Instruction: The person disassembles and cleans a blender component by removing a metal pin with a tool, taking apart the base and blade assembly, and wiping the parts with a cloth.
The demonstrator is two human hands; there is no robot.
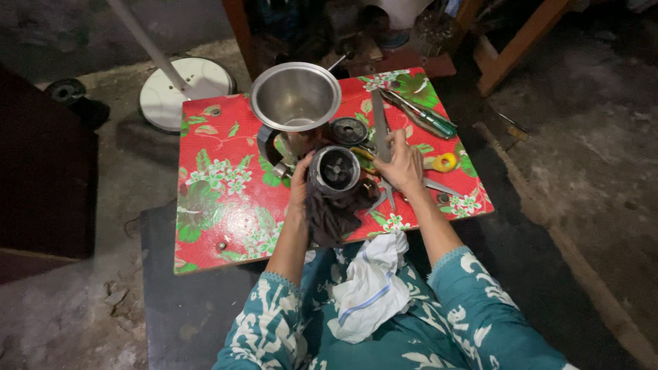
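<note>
Right now my left hand (pixel 299 179) is closed around a round metal part (pixel 334 170) wrapped in a dark rag (pixel 334 214), just over the red table (pixel 219 205). My right hand (pixel 401 166) grips a flat file (pixel 380 123) beside it, pliers (pixel 387 195) underneath. I'd steady the part against the table so the rag can't slip.

Dim room, rough grey concrete floor (pixel 582 137), red flowered tabletop (pixel 219 205) at centre, dark cabinet (pixel 41 171) at left, wooden furniture legs (pixel 514 48) upper right, white round stand base (pixel 175 92) upper left
</note>
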